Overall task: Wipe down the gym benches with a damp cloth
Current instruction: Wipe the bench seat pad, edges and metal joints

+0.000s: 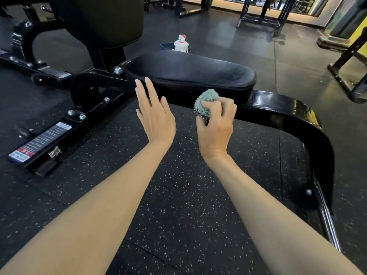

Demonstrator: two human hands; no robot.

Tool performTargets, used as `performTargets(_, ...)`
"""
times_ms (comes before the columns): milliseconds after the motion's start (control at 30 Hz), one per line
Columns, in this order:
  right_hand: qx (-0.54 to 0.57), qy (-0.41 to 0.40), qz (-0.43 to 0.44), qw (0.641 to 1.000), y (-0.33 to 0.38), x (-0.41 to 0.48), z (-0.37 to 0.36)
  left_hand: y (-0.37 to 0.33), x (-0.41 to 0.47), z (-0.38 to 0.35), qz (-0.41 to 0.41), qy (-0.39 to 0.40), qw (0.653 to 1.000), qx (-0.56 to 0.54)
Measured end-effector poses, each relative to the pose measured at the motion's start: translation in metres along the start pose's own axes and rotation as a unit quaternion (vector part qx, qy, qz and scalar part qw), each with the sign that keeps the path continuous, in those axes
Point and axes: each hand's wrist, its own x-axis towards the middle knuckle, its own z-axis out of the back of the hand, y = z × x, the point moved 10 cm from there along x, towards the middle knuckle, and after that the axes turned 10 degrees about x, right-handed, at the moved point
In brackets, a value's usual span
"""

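Cloth (206, 103) first: I had it wadded into a tight ball in my right hand (215, 128), fingers and thumb curled hard round it. It sat just in front of the near edge of the seat pad (190, 72) and, as far as I could tell, was not touching it. My left hand (154, 114) was flat with fingers straight and spread, holding nothing. Its tips were up at the pad's near left corner, but I couldn't tell whether they touched it.

I read this as the approach: cloth ready, no wiping contact on this pad yet. The next move, to my mind, called for lifting the ball onto the pad's top, flattening it for more contact and sweeping along the length.

Whether the cloth was damp, I couldn't see. The back pad (103, 20) ran off the top edge. A white bottle (181, 44) stood behind the seat with its base hidden, beside a dark tub (165, 46) that was mostly covered. The glossy frame bar (297, 116) curved away on the right.
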Motion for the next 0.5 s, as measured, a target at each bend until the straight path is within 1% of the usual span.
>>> performTargets(67,-0.001,0.001,0.034,0.999,0.005,0.011,-0.014,0.0,0.003,0.001,-0.016,-0.006,1.0,0.004)
performTargets(200,-0.043,0.011,0.05,0.998,0.0,0.023,-0.042,-0.001,0.002,0.0,-0.022,-0.017,0.999,-0.027)
performTargets(333,-0.064,-0.002,0.117,0.991,0.005,0.021,-0.049,0.005,0.001,-0.003,-0.052,-0.025,0.998,-0.032)
performTargets(433,-0.086,0.029,0.167,0.982,0.01,0.02,-0.051,0.005,0.0,-0.003,-0.072,-0.029,0.997,-0.018)
performTargets(500,-0.092,0.069,0.192,0.975,0.013,0.021,-0.054,0.005,-0.001,-0.004,-0.065,-0.023,0.997,-0.019)
